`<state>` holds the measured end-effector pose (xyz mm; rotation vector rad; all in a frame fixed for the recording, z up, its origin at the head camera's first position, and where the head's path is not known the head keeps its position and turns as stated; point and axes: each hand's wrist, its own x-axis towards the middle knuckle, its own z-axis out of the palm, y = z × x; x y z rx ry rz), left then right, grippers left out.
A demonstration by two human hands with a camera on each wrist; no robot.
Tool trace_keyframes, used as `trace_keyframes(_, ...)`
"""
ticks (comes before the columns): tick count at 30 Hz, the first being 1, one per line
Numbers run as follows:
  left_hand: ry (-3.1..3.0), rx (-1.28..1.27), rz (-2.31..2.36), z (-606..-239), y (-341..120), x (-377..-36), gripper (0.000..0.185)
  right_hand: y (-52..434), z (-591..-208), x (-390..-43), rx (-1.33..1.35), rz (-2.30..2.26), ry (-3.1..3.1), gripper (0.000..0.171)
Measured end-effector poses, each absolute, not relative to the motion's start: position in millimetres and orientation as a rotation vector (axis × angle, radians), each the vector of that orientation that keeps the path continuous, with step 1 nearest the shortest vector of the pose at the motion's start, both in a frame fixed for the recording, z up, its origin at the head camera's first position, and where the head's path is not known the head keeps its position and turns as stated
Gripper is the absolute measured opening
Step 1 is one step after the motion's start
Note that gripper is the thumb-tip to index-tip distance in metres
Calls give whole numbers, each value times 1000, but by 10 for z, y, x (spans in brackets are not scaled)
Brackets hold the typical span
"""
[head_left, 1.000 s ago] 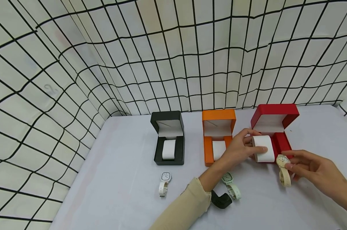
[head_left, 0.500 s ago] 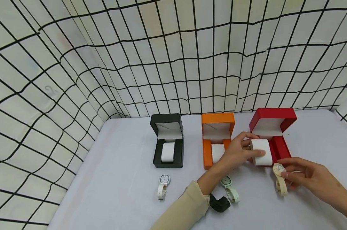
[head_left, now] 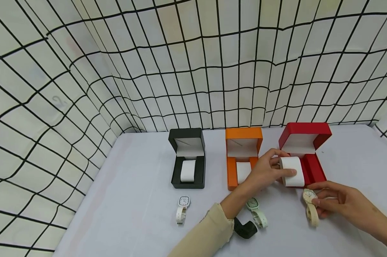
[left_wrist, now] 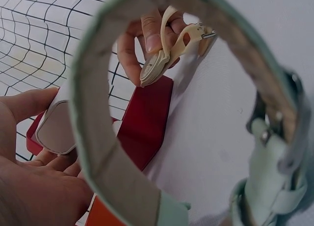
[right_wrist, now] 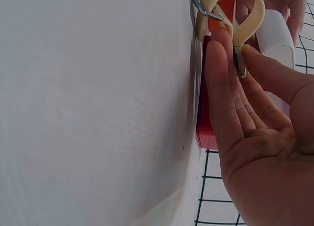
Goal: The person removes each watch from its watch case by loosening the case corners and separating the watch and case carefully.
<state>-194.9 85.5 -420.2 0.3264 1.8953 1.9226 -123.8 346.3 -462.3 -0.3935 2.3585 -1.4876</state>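
Note:
In the head view my left hand grips a white watch cushion, thumb on its front and fingers on its far side. The cushion overlaps the left part of an open red watch box. To the right, my right hand pinches a cream watch by its case, in front of that box. Its strap hangs down in a buckled loop, as the right wrist view shows with the strap beyond the fingertips. A pale green watch fills much of the left wrist view, hiding part of the cushion.
An open orange watch box and an open dark green one stand left of the red box, each with a white cushion. In front lie a white watch, a pale green watch and a black curved piece. Wire mesh rises behind.
My right hand has brought the cream watch a little toward me and slightly left. My left hand keeps its grip on the cushion, nearly still. The head view has shifted slightly.

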Motion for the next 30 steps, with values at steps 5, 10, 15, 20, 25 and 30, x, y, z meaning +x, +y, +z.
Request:
trace_keyframes(5, 1905, 319, 1921, -4201, 857, -1943, 36, 3450, -4627, -1235, -442, -1516, 2320, 37)
trace_keyframes(10, 1918, 310, 1909, -4208, 861, -1934, 36, 3435, -4636, -1226, -460, -1516, 2298, 39)
trace_keyframes(15, 1916, 330, 1909, -4206, 858, -1935, 36, 3412, -4611, -1219, -445, -1440, 2369, 36)
trace_keyframes(20, 1916, 343, 1906, -4198, 854, -1940, 37, 3370, -4583, -1209, -395, -1317, 2464, 41)
trace_keyframes(25, 1935, 355, 1892, -4194, 856, -1939, 38, 3345, -4574, -1212, -372, -1262, 2500, 43)
trace_keyframes(30, 1947, 357, 1883, -4199, 860, -1937, 37, 3328, -4572, -1210, -367, -1202, 2545, 44)
